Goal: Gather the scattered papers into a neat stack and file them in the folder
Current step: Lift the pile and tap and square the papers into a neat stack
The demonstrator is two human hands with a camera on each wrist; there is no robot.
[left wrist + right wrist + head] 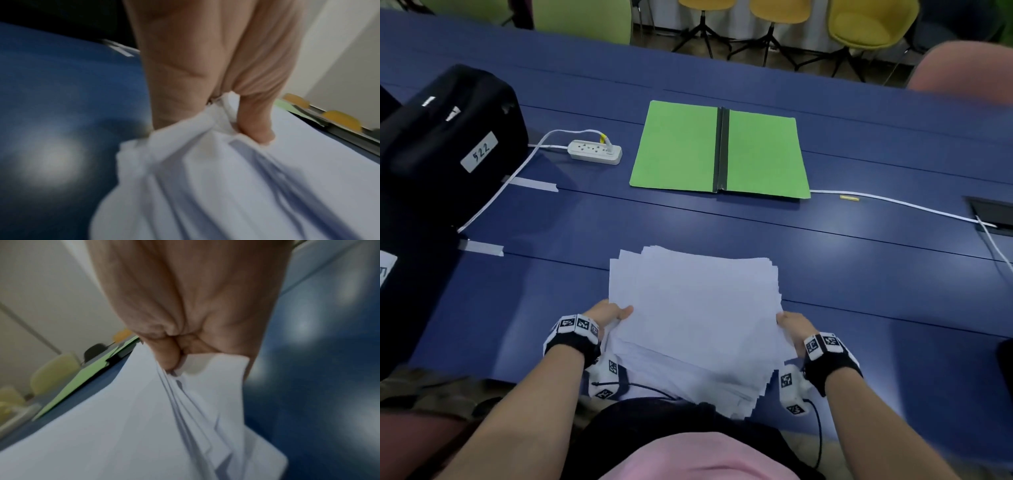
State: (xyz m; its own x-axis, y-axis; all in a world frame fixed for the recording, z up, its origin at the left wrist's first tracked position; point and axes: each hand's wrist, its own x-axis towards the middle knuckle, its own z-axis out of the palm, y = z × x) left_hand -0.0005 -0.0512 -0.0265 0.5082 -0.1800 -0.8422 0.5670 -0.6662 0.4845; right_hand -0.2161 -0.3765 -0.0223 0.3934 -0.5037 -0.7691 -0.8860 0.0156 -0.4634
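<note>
Both grips were closed on the papers (693, 308): the left hand (610, 313) pinched the left edge, thumb on top, and the right hand (794, 325) pinched the right edge likewise. The sheets formed an uneven bundle, corners fanned, apparently lifted at the near edge of the blue surface (859, 274), though blur made this uncertain. The green folder (720, 150) lay open beyond, well apart. A power strip (595, 151) sat to its left.

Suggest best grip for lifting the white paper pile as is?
Probably the two opposite side edges near the body end, one hand from each side. The white paper pile is wide, floppy and uneven; the left hand and right hand already pinch it there, thumbs on top, facing the open green cardboard folder.
</note>
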